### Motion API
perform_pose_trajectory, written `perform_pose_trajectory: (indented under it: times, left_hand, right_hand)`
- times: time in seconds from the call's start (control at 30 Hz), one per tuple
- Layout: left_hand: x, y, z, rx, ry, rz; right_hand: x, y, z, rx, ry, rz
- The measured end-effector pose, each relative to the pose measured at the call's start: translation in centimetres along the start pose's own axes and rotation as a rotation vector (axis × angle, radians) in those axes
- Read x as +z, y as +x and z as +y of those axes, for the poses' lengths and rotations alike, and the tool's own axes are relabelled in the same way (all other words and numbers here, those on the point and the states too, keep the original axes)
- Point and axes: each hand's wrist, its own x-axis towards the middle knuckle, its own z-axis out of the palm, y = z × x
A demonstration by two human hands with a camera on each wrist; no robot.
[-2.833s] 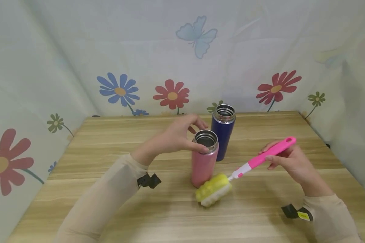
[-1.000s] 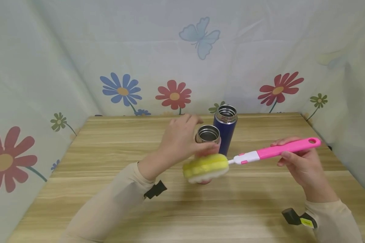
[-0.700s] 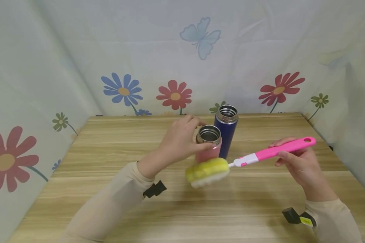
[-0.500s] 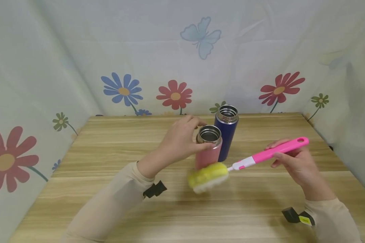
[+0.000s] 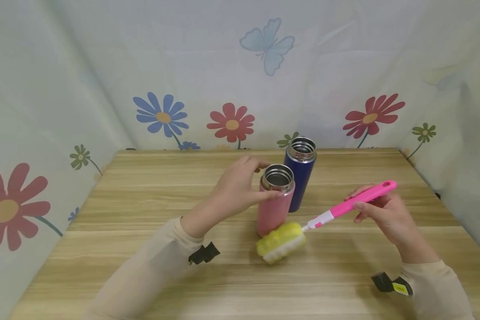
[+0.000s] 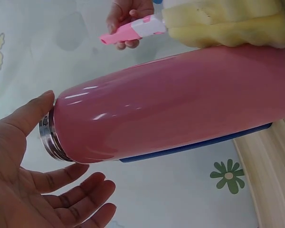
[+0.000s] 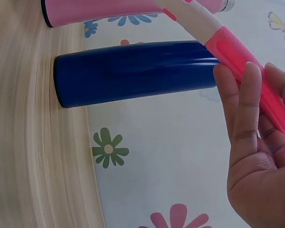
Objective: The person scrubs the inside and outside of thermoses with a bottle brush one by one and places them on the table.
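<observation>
My left hand [image 5: 240, 184] holds the open pink vacuum flask [image 5: 273, 211] near its steel neck, thumb in front and fingers behind. The left wrist view shows the thumb at the neck ring [image 6: 48, 135] and the fingertips at the far side. My right hand [image 5: 390, 218] grips the pink handle [image 5: 356, 202] of a bottle brush between thumb and fingers. Its yellow-and-white sponge head [image 5: 282, 242] lies across the lower front of the pink flask, partly covering its base. The right wrist view shows fingers curled round the handle [image 7: 232, 52].
A dark blue open flask [image 5: 302, 178] stands upright close behind the pink one, toward the right. Both are on a wood-grain table [image 5: 176, 284]. A flower-print curtain [image 5: 192, 66] rises behind the table's far edge and along both sides.
Over the last second the brush head has slid down the front of the pink flask toward its base, its handle tilting more steeply. The left hand keeps its hold at the neck.
</observation>
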Motion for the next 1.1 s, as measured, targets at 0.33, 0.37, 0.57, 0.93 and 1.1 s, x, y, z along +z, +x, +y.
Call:
perform_pose_trajectory:
  times: [0.33, 0.37, 0.57, 0.93, 1.1]
  left_hand:
    - [0.7, -0.5, -0.9, 0.006, -0.068, 0.002]
    - [0.8, -0.5, -1.1, 0.010, -0.080, 0.006]
    - [1.9, -0.9, -2.1, -0.008, -0.149, 0.013]
    - [4.4, -1.8, -3.9, -0.065, -0.288, 0.009]
    - [5.7, -2.0, -4.5, -0.090, -0.360, 0.008]
  right_hand:
    - [0.0, -0.1, -0.1, 0.051, -0.113, 0.031]
    - [0.0, -0.2, -0.1, 0.054, -0.127, 0.038]
    - [-0.1, -0.2, -0.7, 0.034, -0.109, 0.040]
    - [-0.5, -0.5, -1.9, -0.041, -0.045, 0.036]
    - [-0.4, -0.8, -3.0, -0.054, -0.089, 0.086]
